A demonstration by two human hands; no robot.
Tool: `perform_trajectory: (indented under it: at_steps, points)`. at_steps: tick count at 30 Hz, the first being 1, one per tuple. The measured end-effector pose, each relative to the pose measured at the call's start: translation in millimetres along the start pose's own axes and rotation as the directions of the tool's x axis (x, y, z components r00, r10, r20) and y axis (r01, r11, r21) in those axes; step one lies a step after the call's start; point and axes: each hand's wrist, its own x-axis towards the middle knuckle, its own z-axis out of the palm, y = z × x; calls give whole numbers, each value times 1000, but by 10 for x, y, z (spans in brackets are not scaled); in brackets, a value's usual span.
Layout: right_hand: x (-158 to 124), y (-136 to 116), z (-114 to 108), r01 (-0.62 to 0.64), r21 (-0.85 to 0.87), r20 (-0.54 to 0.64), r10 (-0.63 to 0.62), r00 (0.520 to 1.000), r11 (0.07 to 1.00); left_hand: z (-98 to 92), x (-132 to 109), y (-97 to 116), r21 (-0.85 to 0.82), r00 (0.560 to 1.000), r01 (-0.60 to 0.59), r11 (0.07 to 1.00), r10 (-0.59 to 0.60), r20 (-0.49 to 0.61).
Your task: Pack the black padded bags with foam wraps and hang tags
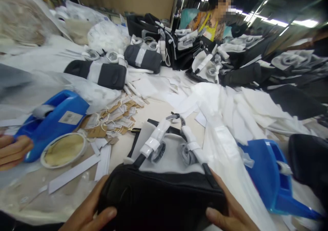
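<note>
A black leather handbag [159, 200] lies at the bottom of the view, its top facing away from me. My left hand [89, 212] grips its left side and my right hand [230, 207] grips its right side. Two strap pieces wrapped in white paper [156, 137] [192, 144] rise from the bag's top edge and meet near a small dark clasp [174, 116]. Beside them lie rolled, plastic-wrapped coils [158, 152] [187, 154]. A pale padded sheet [171, 152] lies beneath the straps. The bag's underside is hidden.
Blue tape dispensers [53, 125] [269, 176] stand on both sides, and a co-worker's hand [12, 150] rests by the left one. Kraft hang tags [112, 116], white strips [74, 173] and white wrapping sheets [238, 121] cover the table. Wrapped black bags [143, 57] pile up behind.
</note>
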Motion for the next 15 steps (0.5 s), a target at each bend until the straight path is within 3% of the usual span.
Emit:
perform_trajectory:
  at_steps: [3,5,11,15]
  points:
    - [123,-24,24,47,132,23,-51,998,990,-4,38,383,24,996,-30,999,28,84]
    - [168,7,52,81,206,23,-88,996,975,6,106,524,3,993,-70,998,69,92]
    - [107,79,137,112,208,-114,-90,989,972,-8,187,524,-47,983,-138,989,143,116]
    - [52,94,199,140,258,-143,-106,984,956,-43,187,518,-16,981,-154,988,155,113]
